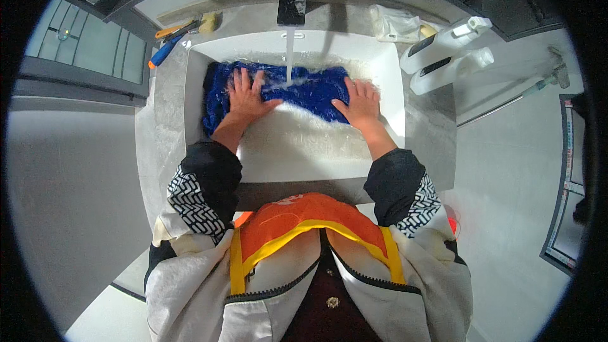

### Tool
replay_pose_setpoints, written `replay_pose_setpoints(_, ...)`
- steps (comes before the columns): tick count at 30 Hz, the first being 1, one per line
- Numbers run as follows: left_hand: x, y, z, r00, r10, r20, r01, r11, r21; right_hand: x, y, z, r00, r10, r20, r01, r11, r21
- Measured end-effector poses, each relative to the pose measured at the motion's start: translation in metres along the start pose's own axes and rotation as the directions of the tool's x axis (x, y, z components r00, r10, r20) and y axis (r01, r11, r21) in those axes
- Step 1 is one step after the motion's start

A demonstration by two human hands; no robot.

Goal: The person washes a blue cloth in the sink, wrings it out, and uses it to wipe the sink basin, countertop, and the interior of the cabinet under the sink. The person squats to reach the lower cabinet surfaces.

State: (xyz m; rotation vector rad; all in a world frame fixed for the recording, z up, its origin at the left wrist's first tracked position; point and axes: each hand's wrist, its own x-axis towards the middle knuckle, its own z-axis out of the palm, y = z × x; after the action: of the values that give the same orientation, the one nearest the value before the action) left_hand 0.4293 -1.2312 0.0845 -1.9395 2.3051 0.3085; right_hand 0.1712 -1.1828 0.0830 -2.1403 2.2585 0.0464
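Note:
A dark blue cloth [304, 92] lies spread in the water of a white rectangular sink [304, 171]. My left hand [247, 95] rests on the cloth's left part, palm down with its fingers spread. On the cloth's right end lies my right hand [362, 102], also palm down, fingers apart. Neither hand grips the cloth. Between them a stream of water [289, 57] runs from a dark faucet [292, 2] onto the cloth. The water around the cloth looks bubbly.
Brushes or scrapers with a blue handle [166, 52] and an orange handle [171, 31] lie at the back left of the grey counter [427, 137]. At the back right are a crumpled clear plastic bag [394, 23] and two white bottles [434, 47]. A long-handled tool [513, 97] leans farther right.

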Motion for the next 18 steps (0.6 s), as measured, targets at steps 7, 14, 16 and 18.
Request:
replay_pose_setpoints(7, 0.012, 0.014, 0.023, 0.989, 0.081, -0.12, -0.096, 0.987, -0.126, 0.011, -0.024, 0.03, 0.986, 0.03, 0.161, -0.115, 0.826, 0.551)
replay_pose_setpoints(14, 0.007, 0.09, 0.026, 0.964, 0.149, -0.22, -0.262, 0.412, -0.873, 0.046, -0.038, 0.043, 0.845, -0.154, 0.513, -0.454, -0.714, 0.533)
replay_pose_setpoints(16, -0.002, 0.112, 0.024, 0.843, 0.142, -0.518, -0.513, 0.498, -0.699, 0.042, -0.043, 0.043, 0.841, -0.214, 0.497, -0.438, -0.809, 0.392)
replay_pose_setpoints(18, -0.001, 0.116, 0.017, 0.928, 0.186, -0.323, -0.369, 0.576, -0.729, 0.032, -0.055, 0.038, 0.821, -0.49, 0.294, -0.545, -0.825, 0.147)
